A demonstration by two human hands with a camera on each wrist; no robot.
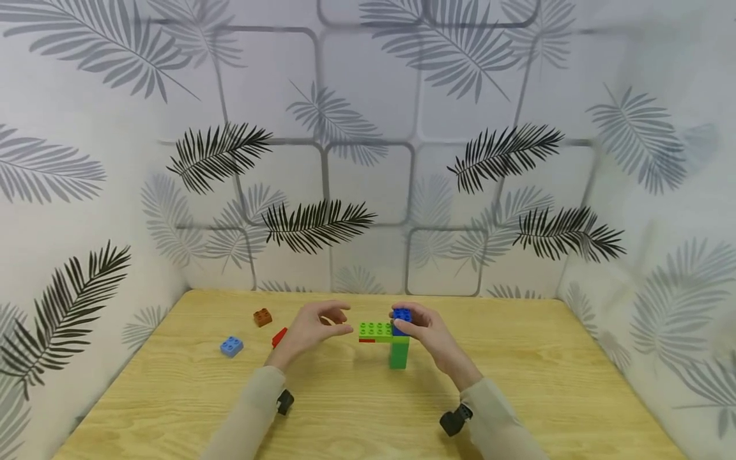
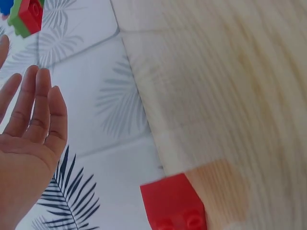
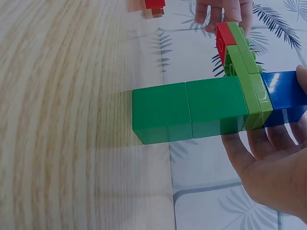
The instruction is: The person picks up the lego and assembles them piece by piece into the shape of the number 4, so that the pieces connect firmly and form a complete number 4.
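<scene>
My right hand (image 1: 428,329) pinches a dark blue brick (image 3: 285,91) between thumb and fingers. It sits on top of long lime green bricks (image 1: 375,329), whose right end rests on two stacked green bricks (image 3: 189,110) standing on the table. The lime green part sticks out leftward, and a red brick (image 3: 225,39) hangs under its free end. To the left of that end is my left hand (image 1: 310,327), fingers spread and slightly bent, with nothing in it. Its palm and fingers show in the left wrist view.
Another red brick (image 2: 175,201) lies on the table beside my left wrist, partly hidden by the hand in the head view. Farther left are a brown brick (image 1: 262,317) and a light blue brick (image 1: 232,346). A leaf-patterned curtain (image 1: 368,191) closes off the table's back.
</scene>
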